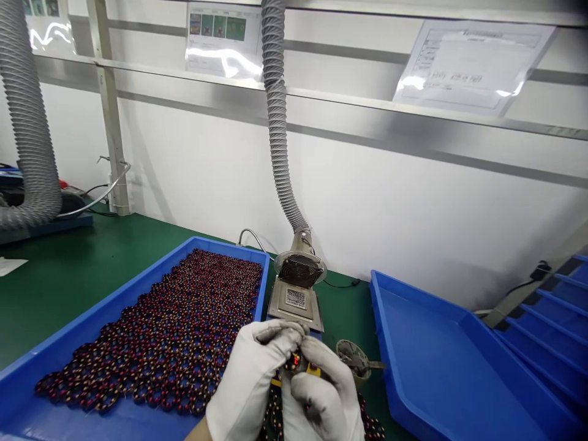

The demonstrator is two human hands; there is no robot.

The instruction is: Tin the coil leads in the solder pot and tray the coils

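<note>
Left hand: the left hand (250,373), in a white glove, curls over from the left, its fingertips pressed together on the small coil.
Right hand: the right hand (321,398), also gloved, comes up from below, pinching the same coil from the other side.
Held piece: a small toroidal coil (294,361) with red showing sits between both hands, above a yellow object (313,370); fingers hide most of it.
Nearest things: a shallow round metal dish (353,359) lies just right of the hands, and a loose heap of dark coils (275,416) lies below them.
Left tray: a blue plastic tray (229,248) holds closely packed toroidal coils (160,337).
Ahead: a fume extractor (299,269) stands on a metal base, its ribbed grey hose (275,104) rising up the wall.
Right: a second blue tray (384,343) rests on the green surface (68,294).
</note>
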